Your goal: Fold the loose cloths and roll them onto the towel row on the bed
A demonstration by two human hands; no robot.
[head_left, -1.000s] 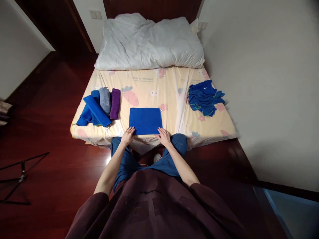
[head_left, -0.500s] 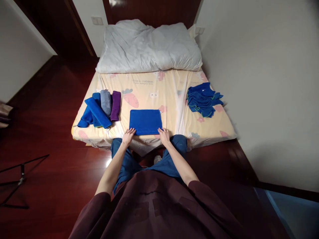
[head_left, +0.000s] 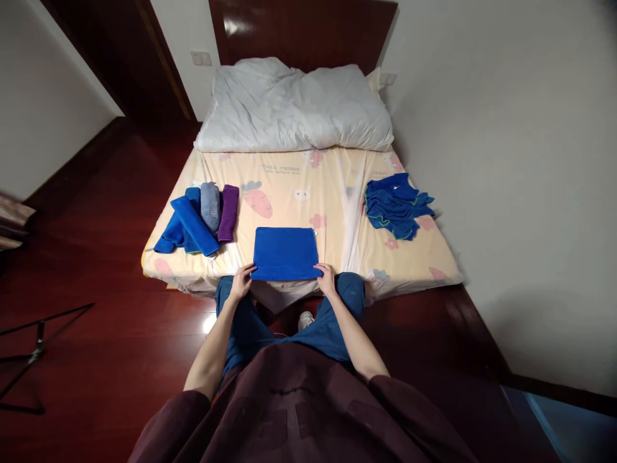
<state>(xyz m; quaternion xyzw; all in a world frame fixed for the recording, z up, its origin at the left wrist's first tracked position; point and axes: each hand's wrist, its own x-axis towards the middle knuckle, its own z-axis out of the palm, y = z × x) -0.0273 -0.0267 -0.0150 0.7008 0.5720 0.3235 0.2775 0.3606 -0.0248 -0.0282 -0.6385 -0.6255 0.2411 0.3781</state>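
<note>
A blue towel (head_left: 285, 251), folded into a flat rectangle, lies at the front edge of the bed. My left hand (head_left: 242, 281) pinches its near left corner, and my right hand (head_left: 326, 279) grips the near right corner. A narrow strip along the near edge looks turned over between the hands. To the left lie rolled towels: a blue one (head_left: 195, 225) on top of other blue ones, a grey one (head_left: 211, 207) and a purple one (head_left: 228, 213). On the right is a crumpled heap of blue cloth (head_left: 396, 204) with green edging.
The bed (head_left: 289, 173) has a yellow patterned sheet, with a white quilt (head_left: 299, 109) bundled at the headboard (head_left: 308, 32). Black tripod legs (head_left: 36, 354) stand on the dark red floor at the left. A wall (head_left: 506, 161) runs along the right side.
Both hands have gone from resting on the towel's near corners to gripping them at the outer sides. The near edge now looks slightly turned over. The whole view has shifted slightly.
</note>
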